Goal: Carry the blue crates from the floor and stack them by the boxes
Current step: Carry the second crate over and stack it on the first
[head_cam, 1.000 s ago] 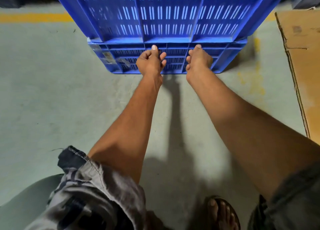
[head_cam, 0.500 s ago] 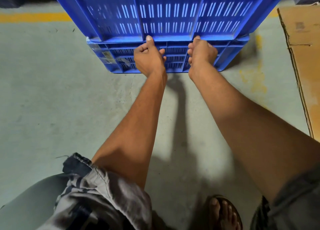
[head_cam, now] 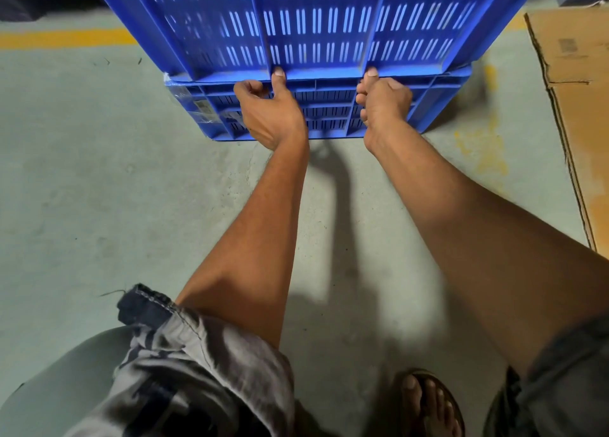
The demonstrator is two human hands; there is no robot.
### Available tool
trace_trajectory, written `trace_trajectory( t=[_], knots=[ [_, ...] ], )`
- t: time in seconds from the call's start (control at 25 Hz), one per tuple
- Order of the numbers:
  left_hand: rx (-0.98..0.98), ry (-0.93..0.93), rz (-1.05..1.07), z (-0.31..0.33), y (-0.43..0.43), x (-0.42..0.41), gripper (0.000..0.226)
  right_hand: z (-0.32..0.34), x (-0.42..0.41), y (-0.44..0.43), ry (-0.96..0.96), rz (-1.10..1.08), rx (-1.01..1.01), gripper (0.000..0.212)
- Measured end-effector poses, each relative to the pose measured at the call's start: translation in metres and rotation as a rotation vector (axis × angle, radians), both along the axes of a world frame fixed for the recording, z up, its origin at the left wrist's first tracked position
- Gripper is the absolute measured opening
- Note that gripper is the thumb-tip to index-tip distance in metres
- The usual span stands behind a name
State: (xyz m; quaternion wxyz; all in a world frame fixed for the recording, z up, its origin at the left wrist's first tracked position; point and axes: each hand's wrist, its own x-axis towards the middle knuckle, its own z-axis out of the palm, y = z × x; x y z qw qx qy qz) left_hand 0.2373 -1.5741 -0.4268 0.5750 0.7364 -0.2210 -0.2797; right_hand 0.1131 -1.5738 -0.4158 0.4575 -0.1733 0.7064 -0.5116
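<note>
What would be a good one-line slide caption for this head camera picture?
Both hands, left hand and right hand, grip the rim of a blue crate on the floor beside cardboard.

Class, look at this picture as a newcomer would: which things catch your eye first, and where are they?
A big slotted blue plastic crate fills the top, tilted over a lower blue crate on the floor. Both bare hands, left hand and right hand, grip its bottom edge. A flat brown cardboard sheet lies at right.
</note>
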Motion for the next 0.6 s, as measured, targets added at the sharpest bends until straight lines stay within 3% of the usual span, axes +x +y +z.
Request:
trace_trajectory(
  t=[0.12, 0.28, 0.44, 0.6],
  knots=[
    [-0.079, 0.311, 0.049, 0.005, -0.005, 0.002, 0.039, -0.001, 0.003, -0.001, -0.083, -0.043, 0.006, 0.027],
    [-0.076, 0.594, 0.082, 0.002, 0.001, 0.0, 0.049, -0.004, 0.01, 0.003, -0.179, -0.136, 0.068, 0.037],
    [-0.055, 0.628, 0.022, -0.007, 0.002, 0.004, 0.035, -0.002, 0.008, 0.0, -0.323, -0.236, 0.022, 0.04],
    [-0.026, 0.545, 0.005, -0.01, -0.004, 0.015, 0.034, 0.0, 0.004, -0.001, -0.283, -0.218, 0.057, 0.038]
  ],
)
